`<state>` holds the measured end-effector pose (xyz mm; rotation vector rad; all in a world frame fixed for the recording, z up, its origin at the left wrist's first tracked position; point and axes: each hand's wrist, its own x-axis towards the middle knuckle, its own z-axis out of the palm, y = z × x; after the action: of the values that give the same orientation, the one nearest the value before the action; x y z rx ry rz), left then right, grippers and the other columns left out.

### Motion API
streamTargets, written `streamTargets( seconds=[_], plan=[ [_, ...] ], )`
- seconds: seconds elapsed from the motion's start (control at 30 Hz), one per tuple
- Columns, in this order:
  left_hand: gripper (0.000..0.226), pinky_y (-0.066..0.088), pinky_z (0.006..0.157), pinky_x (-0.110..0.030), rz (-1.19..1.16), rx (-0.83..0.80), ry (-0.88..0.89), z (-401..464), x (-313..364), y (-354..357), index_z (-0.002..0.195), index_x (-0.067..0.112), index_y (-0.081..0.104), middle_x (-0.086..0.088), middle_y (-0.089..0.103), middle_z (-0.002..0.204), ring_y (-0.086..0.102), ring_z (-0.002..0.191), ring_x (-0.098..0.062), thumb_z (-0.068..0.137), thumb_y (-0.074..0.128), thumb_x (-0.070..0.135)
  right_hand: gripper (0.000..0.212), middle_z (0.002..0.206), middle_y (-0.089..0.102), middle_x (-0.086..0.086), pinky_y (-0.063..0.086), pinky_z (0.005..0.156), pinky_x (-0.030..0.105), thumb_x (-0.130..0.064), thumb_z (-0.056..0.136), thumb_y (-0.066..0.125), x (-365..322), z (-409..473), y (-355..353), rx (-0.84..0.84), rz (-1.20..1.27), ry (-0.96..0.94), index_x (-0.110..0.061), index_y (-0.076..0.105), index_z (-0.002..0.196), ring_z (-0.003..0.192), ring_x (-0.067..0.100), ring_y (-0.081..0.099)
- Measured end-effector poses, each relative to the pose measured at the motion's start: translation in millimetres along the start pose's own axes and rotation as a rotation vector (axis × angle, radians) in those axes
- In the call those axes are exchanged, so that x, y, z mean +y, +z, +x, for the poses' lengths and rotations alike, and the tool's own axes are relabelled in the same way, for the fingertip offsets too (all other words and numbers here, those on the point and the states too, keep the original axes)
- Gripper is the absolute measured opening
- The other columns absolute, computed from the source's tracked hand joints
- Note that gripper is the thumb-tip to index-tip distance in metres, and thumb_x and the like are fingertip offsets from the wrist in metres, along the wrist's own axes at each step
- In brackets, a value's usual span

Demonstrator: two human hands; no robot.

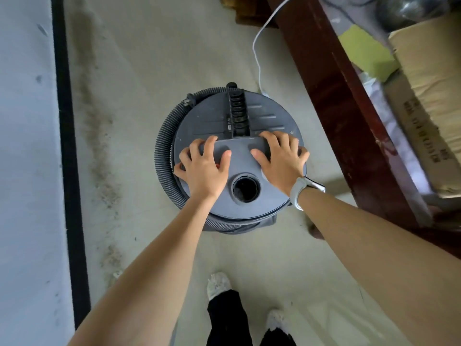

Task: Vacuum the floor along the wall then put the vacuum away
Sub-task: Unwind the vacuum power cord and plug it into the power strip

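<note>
A: Bare concrete floor (pixel 139 71), dusty streak running along the wall (pixel 25 146). Nearest the camera are the shoes (pixel 217 285), then both hands spread flat on the vacuum (pixel 262 196) lid: left hand (pixel 203 168) and right hand (pixel 283 161) gripping the ends of the grey handle (pixel 239 151).

B: Hose (pixel 163 151) is coiled round the drum, so looks like the put-away stage. I'd watch the white cable (pixel 259 46) beyond it, could snag the wheels. The red bench (pixel 349 101) edge is close too.
</note>
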<state>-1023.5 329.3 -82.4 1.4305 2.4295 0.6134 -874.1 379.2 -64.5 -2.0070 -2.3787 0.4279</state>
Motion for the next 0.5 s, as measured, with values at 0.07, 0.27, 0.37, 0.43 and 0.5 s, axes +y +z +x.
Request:
streamTargets(
  seconds=[0.07,0.27,0.37,0.43,0.5],
  plan=[
    [0.059,0.022,0.099,-0.049,0.001,-0.064,0.037,14,0,-2,0.135,0.029,0.047,-0.002,0.041,0.141,0.03,0.129,-0.031,0.083,0.042,0.058,0.052,0.142,0.036,-0.003,0.021,0.105,0.045,-0.054,0.095,0.036,0,17,-3,-0.01,0.025,0.001,-0.031,0.036,0.142,0.13,0.024,0.03],
    [0.068,0.024,0.104,-0.055,0.063,-0.115,0.092,30,-4,-5,0.144,0.026,0.035,-0.008,0.022,0.155,0.018,0.141,-0.034,0.084,0.059,0.048,0.048,0.149,0.033,-0.006,0.014,0.11,0.037,-0.041,0.098,0.042,1,45,-15,-0.034,0.186,-0.038,-0.03,0.034,0.144,0.139,0.015,0.023],
    [0.06,0.028,0.099,-0.064,0.11,-0.015,0.114,-3,-1,6,0.138,0.021,0.042,-0.017,0.032,0.15,0.027,0.137,-0.042,0.085,0.047,0.047,0.045,0.151,0.035,-0.001,0.015,0.114,0.033,-0.027,0.1,0.038,18,40,-20,-0.003,0.539,0.003,-0.02,0.036,0.144,0.142,0.016,0.024],
    [0.057,0.028,0.1,-0.064,0.093,0.011,0.092,-33,5,17,0.137,0.022,0.041,-0.021,0.029,0.149,0.026,0.136,-0.039,0.086,0.044,0.046,0.047,0.15,0.036,0.003,0.021,0.113,0.026,-0.025,0.099,0.034,38,24,-17,0.035,0.768,0.112,-0.014,0.035,0.145,0.14,0.016,0.03],
    [0.055,0.028,0.101,-0.062,0.059,0.009,0.033,-54,14,24,0.137,0.022,0.043,-0.024,0.023,0.15,0.022,0.136,-0.036,0.088,0.044,0.046,0.046,0.151,0.035,0.001,0.019,0.105,0.012,-0.021,0.101,0.032,60,8,-8,-0.02,0.876,0.276,-0.016,0.03,0.147,0.139,0.014,0.03]
  ],
)
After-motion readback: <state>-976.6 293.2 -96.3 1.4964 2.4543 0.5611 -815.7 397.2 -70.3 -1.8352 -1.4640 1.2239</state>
